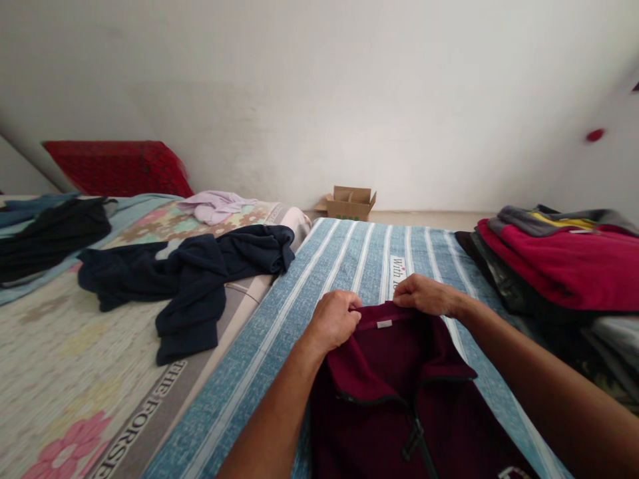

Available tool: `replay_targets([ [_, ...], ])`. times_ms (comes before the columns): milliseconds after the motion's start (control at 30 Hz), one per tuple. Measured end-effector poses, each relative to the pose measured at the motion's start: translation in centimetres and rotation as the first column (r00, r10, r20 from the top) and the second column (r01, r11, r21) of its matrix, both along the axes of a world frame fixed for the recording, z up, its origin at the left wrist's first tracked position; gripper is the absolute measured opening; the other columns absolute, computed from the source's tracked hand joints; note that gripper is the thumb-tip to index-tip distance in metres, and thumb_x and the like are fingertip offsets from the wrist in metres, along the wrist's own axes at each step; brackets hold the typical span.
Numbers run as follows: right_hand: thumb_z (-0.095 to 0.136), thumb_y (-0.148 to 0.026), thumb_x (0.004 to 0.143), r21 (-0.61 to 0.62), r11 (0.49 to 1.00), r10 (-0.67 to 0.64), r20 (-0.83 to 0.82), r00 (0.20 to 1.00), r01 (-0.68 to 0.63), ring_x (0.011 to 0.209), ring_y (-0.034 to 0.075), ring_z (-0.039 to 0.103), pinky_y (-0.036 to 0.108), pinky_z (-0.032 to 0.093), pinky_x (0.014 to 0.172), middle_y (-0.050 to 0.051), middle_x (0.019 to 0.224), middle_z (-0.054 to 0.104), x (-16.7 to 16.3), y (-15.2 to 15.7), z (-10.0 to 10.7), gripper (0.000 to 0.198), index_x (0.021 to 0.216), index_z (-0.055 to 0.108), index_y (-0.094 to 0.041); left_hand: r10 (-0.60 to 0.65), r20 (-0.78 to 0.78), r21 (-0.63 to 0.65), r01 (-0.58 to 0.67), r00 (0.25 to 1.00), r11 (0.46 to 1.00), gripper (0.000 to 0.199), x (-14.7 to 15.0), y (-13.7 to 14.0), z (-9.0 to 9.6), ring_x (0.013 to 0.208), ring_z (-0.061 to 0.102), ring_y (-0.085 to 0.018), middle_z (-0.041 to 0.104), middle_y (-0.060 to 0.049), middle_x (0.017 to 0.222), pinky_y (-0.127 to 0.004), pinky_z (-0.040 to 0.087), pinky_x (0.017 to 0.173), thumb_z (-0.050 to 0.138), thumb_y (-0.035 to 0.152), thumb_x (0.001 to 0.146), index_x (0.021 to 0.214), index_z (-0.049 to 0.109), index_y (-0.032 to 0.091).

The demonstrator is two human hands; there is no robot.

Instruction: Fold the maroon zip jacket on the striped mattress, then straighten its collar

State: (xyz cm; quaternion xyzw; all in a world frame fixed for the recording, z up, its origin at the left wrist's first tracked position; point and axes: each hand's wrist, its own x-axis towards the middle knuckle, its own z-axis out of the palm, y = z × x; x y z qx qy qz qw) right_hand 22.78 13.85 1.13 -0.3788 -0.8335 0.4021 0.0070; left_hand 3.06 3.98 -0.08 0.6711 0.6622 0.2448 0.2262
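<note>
A maroon zip-neck pullover lies front up on a blue striped bedsheet, its collar toward the wall and its lower part cut off by the frame. The black front zipper is partly undone, and a small white label shows inside the neck. My left hand pinches the collar's left corner between thumb and fingers. At the collar's back edge, to the right, my right hand grips the fabric the same way. Both hands are closed on the collar.
On the right stands a pile of folded clothes with a red fleece near its top. A navy garment lies crumpled on the floral bed to the left, near a pale pink cloth and dark clothes. An opened cardboard box sits by the wall.
</note>
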Motion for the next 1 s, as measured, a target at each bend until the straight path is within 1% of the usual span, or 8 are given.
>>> replay_targets([
  [167, 0.052, -0.029, 0.075, 0.153, 0.985, 0.075, 0.054, 0.996, -0.083, 0.060, 0.013, 0.051, 0.024, 0.036, 0.054, 0.003, 0.066, 0.061, -0.2, -0.3, 0.8, 0.020, 0.076, 0.066, -0.014, 0.044, 0.182, -0.026, -0.040, 0.982, 0.999, 0.019, -0.2, 0.1, 0.0, 0.063, 0.057, -0.015, 0.064, -0.001, 0.065, -0.024, 0.040, 0.060, 0.051, 0.010, 0.065, 0.071, 0.068, 0.016],
  [300, 0.066, -0.040, 0.067, 0.190, 0.976, 0.106, 0.007, 0.994, -0.106, 0.076, 0.018, 0.058, 0.024, 0.042, 0.064, 0.005, 0.089, 0.066, -0.8, -1.0, 1.4, 0.042, 0.101, 0.066, -0.016, 0.112, 0.353, -0.094, -0.084, 0.929, 0.992, 0.016, -0.3, 0.0, 0.1, 0.054, 0.052, -0.012, 0.060, 0.002, 0.059, -0.022, 0.038, 0.053, 0.051, 0.014, 0.063, 0.070, 0.066, 0.016],
  [367, 0.069, -0.042, 0.064, 0.166, 0.976, 0.143, 0.012, 0.990, -0.143, 0.075, 0.018, 0.057, 0.024, 0.041, 0.062, 0.004, 0.086, 0.066, -1.2, -1.1, 1.5, 0.043, 0.099, 0.067, -0.017, 0.128, 0.403, -0.105, -0.093, 0.906, 0.990, 0.014, -0.3, 0.0, 0.2, 0.054, 0.051, -0.011, 0.059, 0.002, 0.059, -0.022, 0.038, 0.053, 0.052, 0.015, 0.063, 0.069, 0.065, 0.016],
  [533, 0.065, -0.036, 0.066, 0.024, 0.981, 0.195, 0.004, 0.981, -0.195, 0.055, 0.010, 0.046, 0.022, 0.033, 0.050, -0.003, 0.058, 0.054, -2.0, -0.3, 0.8, 0.022, 0.074, 0.067, -0.016, 0.123, 0.499, -0.088, -0.091, 0.858, 0.992, 0.013, -0.3, -0.1, 0.1, 0.059, 0.054, -0.011, 0.062, 0.001, 0.066, -0.021, 0.040, 0.057, 0.052, 0.014, 0.063, 0.072, 0.062, 0.015],
  [600, 0.063, -0.037, 0.067, -0.031, 0.979, 0.202, -0.014, 0.979, -0.203, 0.051, 0.009, 0.041, 0.022, 0.030, 0.048, -0.005, 0.052, 0.048, -2.1, 0.4, 0.5, 0.022, 0.067, 0.065, -0.015, 0.125, 0.478, -0.068, -0.105, 0.870, 0.992, 0.015, -0.3, 0.1, -0.2, 0.059, 0.054, -0.012, 0.062, 0.001, 0.067, -0.022, 0.041, 0.059, 0.052, 0.014, 0.066, 0.076, 0.062, 0.015],
  [700, 0.060, -0.036, 0.069, -0.039, 0.972, 0.230, 0.000, 0.973, -0.230, 0.050, 0.009, 0.038, 0.023, 0.027, 0.048, -0.005, 0.051, 0.045, -2.4, 0.9, 0.1, 0.022, 0.063, 0.062, -0.015, 0.136, 0.320, -0.007, -0.141, 0.938, 0.990, 0.019, -0.2, 0.4, -0.8, 0.062, 0.055, -0.013, 0.062, 0.000, 0.065, -0.023, 0.042, 0.063, 0.048, 0.012, 0.070, 0.080, 0.064, 0.015],
  [867, 0.055, -0.033, 0.072, 0.033, 0.972, 0.232, 0.048, 0.972, -0.233, 0.050, 0.009, 0.035, 0.024, 0.027, 0.048, -0.005, 0.050, 0.040, -2.7, 0.5, -0.2, 0.022, 0.060, 0.059, -0.015, 0.170, 0.062, 0.071, -0.174, 0.984, 0.982, 0.027, 0.1, 1.0, -1.8, 0.080, 0.060, -0.018, 0.067, -0.005, 0.083, -0.025, 0.043, 0.075, 0.045, 0.010, 0.075, 0.090, 0.066, 0.016],
  [1000, 0.054, -0.031, 0.073, 0.102, 0.972, 0.201, 0.086, 0.976, -0.209, 0.050, 0.009, 0.037, 0.024, 0.028, 0.049, -0.004, 0.051, 0.043, -2.7, 0.2, -0.5, 0.020, 0.063, 0.061, -0.015, 0.177, -0.003, 0.047, -0.177, 0.984, 0.983, 0.026, -0.1, 1.1, -2.0, 0.088, 0.060, -0.020, 0.068, -0.007, 0.090, -0.026, 0.042, 0.079, 0.044, 0.012, 0.077, 0.092, 0.066, 0.016],
])
